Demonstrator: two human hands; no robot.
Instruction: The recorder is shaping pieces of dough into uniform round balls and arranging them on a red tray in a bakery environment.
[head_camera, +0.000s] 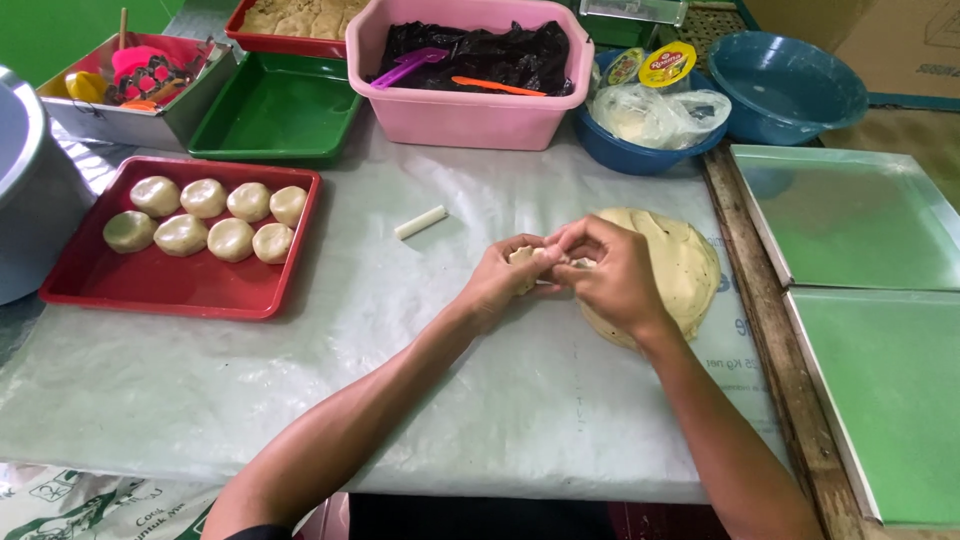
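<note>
My left hand (503, 282) and my right hand (610, 275) meet over the plastic-covered table, both pinching a small piece of pale dough (524, 258) between the fingertips. Just behind my right hand lies a large mound of the same dough (685, 262). A red tray (175, 290) at the left holds several flattened round dough pieces (205, 218). A short white stick (421, 222) lies on the sheet between the tray and my hands.
At the back stand a pink tub (470, 110) with a black bag and plastic tools, a green tray (275, 115), a metal tin (130, 115), and two blue bowls (790, 85). Two flat metal baking sheets (860, 230) lie at the right.
</note>
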